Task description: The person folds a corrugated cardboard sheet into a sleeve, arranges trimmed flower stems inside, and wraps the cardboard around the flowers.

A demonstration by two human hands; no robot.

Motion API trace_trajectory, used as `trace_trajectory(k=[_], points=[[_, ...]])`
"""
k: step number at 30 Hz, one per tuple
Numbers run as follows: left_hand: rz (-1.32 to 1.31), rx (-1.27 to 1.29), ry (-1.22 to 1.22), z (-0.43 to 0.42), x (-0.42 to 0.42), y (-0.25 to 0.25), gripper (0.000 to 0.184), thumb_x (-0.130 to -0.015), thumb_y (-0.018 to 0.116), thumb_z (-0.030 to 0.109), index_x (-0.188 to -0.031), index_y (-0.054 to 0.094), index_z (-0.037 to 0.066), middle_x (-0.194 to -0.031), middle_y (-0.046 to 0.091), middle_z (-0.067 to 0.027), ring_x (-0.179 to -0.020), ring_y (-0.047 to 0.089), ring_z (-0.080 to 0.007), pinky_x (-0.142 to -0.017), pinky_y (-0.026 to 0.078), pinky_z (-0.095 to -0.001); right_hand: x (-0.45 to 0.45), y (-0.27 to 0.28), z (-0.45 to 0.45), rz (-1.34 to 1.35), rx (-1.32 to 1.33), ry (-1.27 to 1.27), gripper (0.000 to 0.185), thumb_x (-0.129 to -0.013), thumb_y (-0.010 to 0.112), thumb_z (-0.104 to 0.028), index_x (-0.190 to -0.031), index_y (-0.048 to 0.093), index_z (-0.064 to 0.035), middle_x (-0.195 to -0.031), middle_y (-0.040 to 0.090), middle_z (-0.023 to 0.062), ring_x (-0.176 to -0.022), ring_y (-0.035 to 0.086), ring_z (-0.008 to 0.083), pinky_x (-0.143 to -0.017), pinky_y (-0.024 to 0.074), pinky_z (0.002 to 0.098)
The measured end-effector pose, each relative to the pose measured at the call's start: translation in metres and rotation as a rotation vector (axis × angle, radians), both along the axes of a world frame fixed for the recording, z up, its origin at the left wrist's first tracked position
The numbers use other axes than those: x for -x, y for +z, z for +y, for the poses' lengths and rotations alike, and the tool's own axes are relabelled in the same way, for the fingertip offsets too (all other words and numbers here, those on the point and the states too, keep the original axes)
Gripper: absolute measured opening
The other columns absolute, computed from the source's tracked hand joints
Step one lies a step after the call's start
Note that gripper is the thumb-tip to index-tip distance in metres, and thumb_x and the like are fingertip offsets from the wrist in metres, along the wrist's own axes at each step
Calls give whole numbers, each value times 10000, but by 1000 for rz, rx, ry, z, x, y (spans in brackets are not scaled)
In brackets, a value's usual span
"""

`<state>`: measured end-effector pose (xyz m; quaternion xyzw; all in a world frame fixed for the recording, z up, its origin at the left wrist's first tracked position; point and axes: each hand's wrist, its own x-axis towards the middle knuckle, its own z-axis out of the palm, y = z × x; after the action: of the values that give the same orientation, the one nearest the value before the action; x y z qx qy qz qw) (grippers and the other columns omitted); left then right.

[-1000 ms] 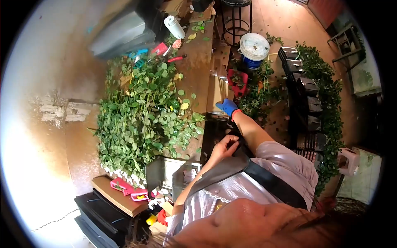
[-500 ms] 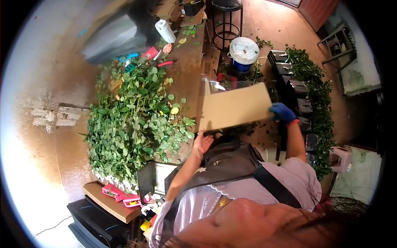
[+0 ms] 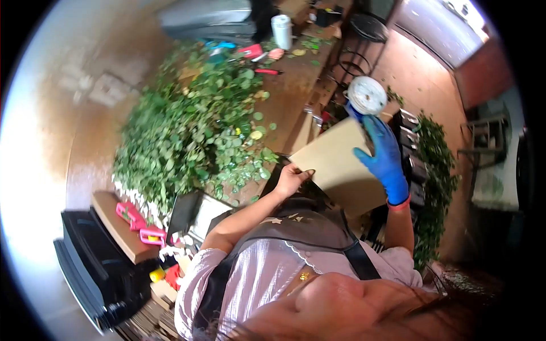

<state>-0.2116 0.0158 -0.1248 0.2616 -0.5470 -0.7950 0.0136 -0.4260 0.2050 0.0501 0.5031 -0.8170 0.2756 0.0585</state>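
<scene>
A flat tan cardboard sheet (image 3: 335, 162) is in front of my apron, tilted beside the table's edge. My bare left hand (image 3: 294, 178) pinches its near left corner between thumb and fingers. On the sheet's right side is my right hand (image 3: 380, 153), in a blue glove with a red band at the wrist. Its thumb and fingers are spread apart against the sheet's right edge. Left of the sheet, a big heap of leafy green stems (image 3: 187, 131) lies on the brown table (image 3: 290, 94).
A white bucket (image 3: 367, 95) stands beyond the sheet, near a black stool (image 3: 368, 28). Black holders with greenery (image 3: 435, 170) line the right. Pink tools (image 3: 131, 216) lie on a cardboard stack (image 3: 108, 210) at lower left. A white bottle (image 3: 281, 31) and red-handled cutters (image 3: 268, 71) are on the table.
Since the earliest frame, the sheet has come up from beside the table. My left hand has closed on its corner. My right hand has moved from the sheet's far end and spread its fingers. The view has turned.
</scene>
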Motion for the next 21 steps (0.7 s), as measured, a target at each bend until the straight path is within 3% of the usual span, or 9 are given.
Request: trace_trajectory(k=[2, 4, 8, 9, 12, 13, 14, 19, 21], points=[[234, 33, 116, -1, -3, 58, 215, -933, 655, -31, -1145, 655, 7, -1011, 705, 13, -912, 621, -65, -837, 514, -249, -20, 46, -59, 195, -25, 303, 843, -755, 812, -352, -1466, 456, -71, -1436, 508, 186, -1302, 493, 376, -1106, 394, 449], [313, 101, 221, -8, -18, 100, 173, -942, 642, -34, -1107, 648, 19, -975, 690, 28, -922, 618, -58, -846, 507, -240, -41, 76, -98, 44, -171, 487, 854, -768, 782, -402, -1480, 436, -83, -1412, 522, 157, -1292, 487, 368, -1098, 385, 467], [111, 706, 360, -24, -87, 136, 213, -910, 717, 51, -1106, 633, 42, -799, 671, -25, -757, 629, -61, -700, 525, -243, -66, 99, -155, 64, -362, 759, 681, -807, 755, -332, -1417, 533, -129, -1133, 684, 99, -972, 644, 358, -870, 522, 451], [160, 836, 497, -25, -101, 145, 223, -892, 748, 107, -1079, 643, 43, -746, 680, -65, -674, 672, -136, -608, 527, -309, -74, 103, -170, 60, -366, 892, 519, -805, 755, -254, -1300, 646, -139, -973, 719, 69, -859, 667, 331, -769, 549, 441], [120, 938, 760, -32, -142, 147, 194, -896, 738, 143, -1038, 655, 39, -779, 711, -115, -669, 706, -278, -599, 523, -379, -102, 141, -211, 298, 12, 1102, 332, -850, 699, -185, -1165, 719, -79, -1043, 729, 126, -938, 679, 316, -837, 541, 405], [-45, 948, 687, -36, -164, 137, 249, -896, 726, 203, -1070, 653, 41, -819, 709, -180, -704, 682, -388, -618, 533, -417, -114, 170, -227, 270, 164, 1180, 346, -852, 678, -147, -1185, 702, -54, -1093, 720, 153, -974, 681, 306, -871, 540, 401], [-188, 906, 601, -38, -183, 129, 244, -925, 666, 252, -1065, 653, 53, -784, 678, -205, -700, 657, -417, -631, 539, -450, -126, 195, -246, 231, 311, 1250, 361, -855, 657, -109, -1206, 686, -29, -1142, 712, 180, -1010, 684, 296, -905, 538, 398], [-517, 972, 668, -27, -244, 105, 294, -966, 532, 291, -1003, 649, 24, -729, 654, -243, -703, 652, -440, -660, 523, -530, -201, 245, -310, -553, 770, 1463, 370, -924, 540, 52, -1284, 571, 131, -1285, 632, 257, -1154, 641, 335, -994, 527, 403], [-469, 940, 857, -32, -265, 112, 354, -990, 501, 318, -1075, 663, 16, -722, 658, -245, -716, 678, -406, -678, 532, -513, -231, 259, -327, -205, 800, 1420, 390, -916, 618, -25, -1289, 588, 83, -1270, 644, 227, -1143, 648, 322, -979, 522, 395]])
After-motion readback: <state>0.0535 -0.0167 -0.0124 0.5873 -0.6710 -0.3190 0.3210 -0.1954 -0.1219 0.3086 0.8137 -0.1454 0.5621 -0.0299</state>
